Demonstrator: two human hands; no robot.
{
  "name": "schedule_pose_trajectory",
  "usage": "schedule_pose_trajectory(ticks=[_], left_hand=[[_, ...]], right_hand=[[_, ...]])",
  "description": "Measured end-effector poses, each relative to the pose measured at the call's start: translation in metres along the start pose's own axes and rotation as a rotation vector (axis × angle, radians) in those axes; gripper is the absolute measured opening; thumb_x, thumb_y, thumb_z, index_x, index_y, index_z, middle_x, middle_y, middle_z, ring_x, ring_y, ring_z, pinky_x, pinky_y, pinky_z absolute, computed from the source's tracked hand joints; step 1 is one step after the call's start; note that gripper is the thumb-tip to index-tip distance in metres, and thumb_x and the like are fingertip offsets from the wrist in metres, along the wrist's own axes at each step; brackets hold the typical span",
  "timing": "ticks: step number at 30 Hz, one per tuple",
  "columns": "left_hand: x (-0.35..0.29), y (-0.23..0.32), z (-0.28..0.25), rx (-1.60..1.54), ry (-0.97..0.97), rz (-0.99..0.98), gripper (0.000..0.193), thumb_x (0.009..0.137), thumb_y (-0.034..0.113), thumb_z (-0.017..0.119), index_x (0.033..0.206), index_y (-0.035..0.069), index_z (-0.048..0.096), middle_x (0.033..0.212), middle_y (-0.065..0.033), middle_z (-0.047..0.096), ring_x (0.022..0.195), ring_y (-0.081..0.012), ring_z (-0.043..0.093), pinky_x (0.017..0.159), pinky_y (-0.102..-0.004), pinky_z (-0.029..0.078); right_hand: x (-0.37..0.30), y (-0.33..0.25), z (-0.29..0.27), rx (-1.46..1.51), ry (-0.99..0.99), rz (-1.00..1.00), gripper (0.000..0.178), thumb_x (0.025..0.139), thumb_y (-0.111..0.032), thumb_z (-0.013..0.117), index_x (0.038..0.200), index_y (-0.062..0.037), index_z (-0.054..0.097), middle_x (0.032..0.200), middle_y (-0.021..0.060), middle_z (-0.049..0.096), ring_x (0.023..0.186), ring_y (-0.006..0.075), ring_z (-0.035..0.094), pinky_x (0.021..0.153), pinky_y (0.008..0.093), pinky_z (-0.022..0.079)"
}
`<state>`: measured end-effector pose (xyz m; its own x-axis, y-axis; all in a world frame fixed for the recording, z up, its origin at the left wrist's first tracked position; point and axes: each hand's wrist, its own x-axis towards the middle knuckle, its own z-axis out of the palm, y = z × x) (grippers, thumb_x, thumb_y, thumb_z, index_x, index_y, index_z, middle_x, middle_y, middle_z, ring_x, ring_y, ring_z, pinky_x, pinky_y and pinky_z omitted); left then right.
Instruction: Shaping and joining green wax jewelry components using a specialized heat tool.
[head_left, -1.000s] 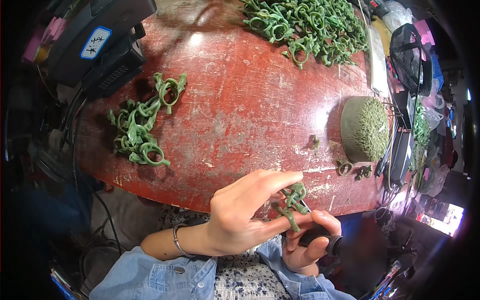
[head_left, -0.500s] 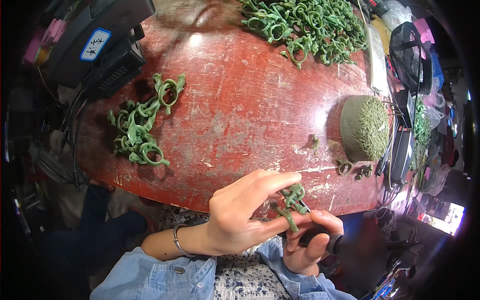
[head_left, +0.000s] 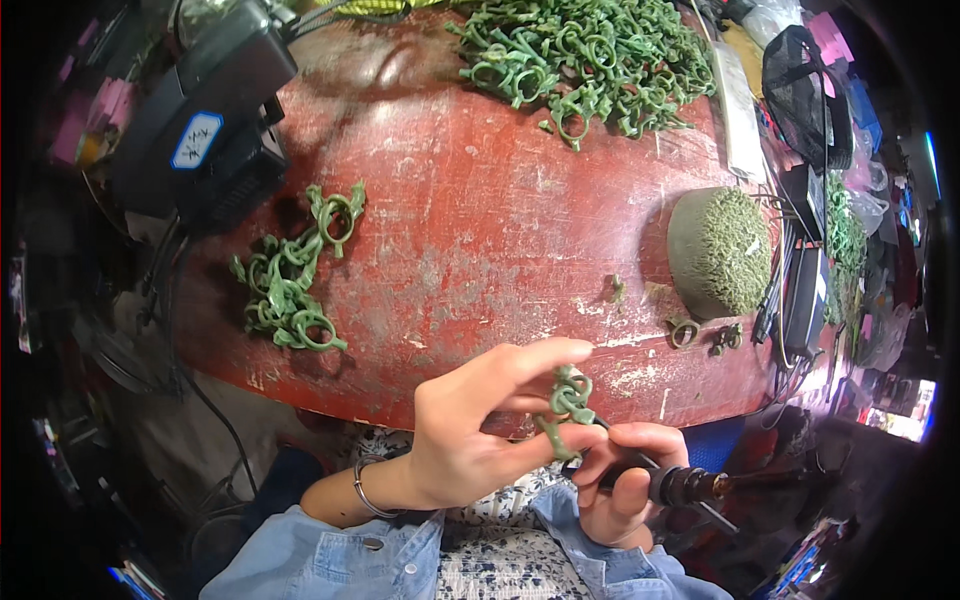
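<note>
My left hand holds a small green ring-shaped piece with curled, branching parts, pinched between its fingers above the table's near edge. In my right hand is a black, pen-like handpiece, gripped between thumb and fingers. Its thin dark tip reaches the lower side of the green piece; whether they touch I cannot tell. Both hands are close together, and the left fingers partly cover the piece.
Many similar green pieces are heaped at the far side of the worn red table. A smaller cluster lies left. A round, rough-topped green block stands right, near ring scraps. A black device sits far left.
The head view has shifted a little, so the table's things sit slightly differently in it. The green piece has turned slightly between my left fingers. Both hands keep their holds.
</note>
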<state>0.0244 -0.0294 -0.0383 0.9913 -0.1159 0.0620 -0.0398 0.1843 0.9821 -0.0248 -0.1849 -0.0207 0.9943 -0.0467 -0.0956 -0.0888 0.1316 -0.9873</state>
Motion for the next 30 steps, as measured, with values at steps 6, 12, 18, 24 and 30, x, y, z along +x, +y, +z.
schedule_pose_trajectory(ticks=[6, 12, 18, 24, 30], left_hand=[[0.004, 0.017, -0.010, -0.493, -0.059, -0.331, 0.041, 0.078, 0.004, 0.064, 0.112, -0.003, 0.042, 0.102, -0.0160, 0.057, 0.093, -0.0233, 0.060, 0.078, -0.0305, 0.053], [0.001, 0.016, -0.011, -0.474, -0.072, -0.418, 0.052, 0.080, 0.041, 0.059, 0.102, -0.005, 0.048, 0.086, -0.0190, 0.060, 0.073, -0.0232, 0.064, 0.055, -0.0272, 0.052], [-0.002, 0.021, -0.010, -0.517, -0.075, -0.433, 0.053, 0.081, 0.042, 0.056, 0.101, -0.007, 0.054, 0.098, -0.0176, 0.058, 0.075, -0.0203, 0.063, 0.060, -0.0242, 0.049], [-0.001, 0.034, -0.010, -0.437, -0.116, -0.501, 0.050, 0.082, 0.034, 0.058, 0.106, -0.009, 0.054, 0.099, -0.0155, 0.057, 0.081, -0.0219, 0.062, 0.068, -0.0267, 0.051], [-0.004, 0.036, -0.007, -0.572, -0.096, -0.502, 0.041, 0.083, 0.023, 0.059, 0.107, -0.011, 0.053, 0.088, -0.0156, 0.060, 0.076, -0.0230, 0.063, 0.066, -0.0300, 0.053]], right_hand=[[0.007, -0.019, -0.011, -0.035, -0.085, -0.031, 0.043, 0.083, -0.037, 0.057, 0.100, 0.0016, 0.048, 0.069, 0.0113, 0.061, 0.055, 0.0107, 0.056, 0.052, 0.0225, 0.047], [0.017, -0.028, 0.007, -0.009, 0.006, 0.132, 0.042, 0.080, -0.036, 0.062, 0.093, 0.0020, 0.049, 0.063, 0.0116, 0.060, 0.051, 0.0116, 0.055, 0.049, 0.0235, 0.046], [0.017, -0.027, 0.017, 0.023, 0.090, 0.095, 0.036, 0.081, -0.030, 0.063, 0.086, 0.0015, 0.047, 0.057, 0.0114, 0.058, 0.046, 0.0115, 0.052, 0.044, 0.0232, 0.043], [0.023, -0.023, 0.015, 0.007, 0.066, -0.103, 0.030, 0.085, -0.026, 0.058, 0.088, 0.0012, 0.045, 0.052, 0.0092, 0.054, 0.044, 0.0106, 0.050, 0.040, 0.0215, 0.040], [0.019, -0.024, 0.012, -0.005, 0.015, -0.112, 0.028, 0.087, -0.025, 0.055, 0.090, 0.0009, 0.044, 0.055, 0.0094, 0.054, 0.044, 0.0099, 0.050, 0.040, 0.0208, 0.040]])
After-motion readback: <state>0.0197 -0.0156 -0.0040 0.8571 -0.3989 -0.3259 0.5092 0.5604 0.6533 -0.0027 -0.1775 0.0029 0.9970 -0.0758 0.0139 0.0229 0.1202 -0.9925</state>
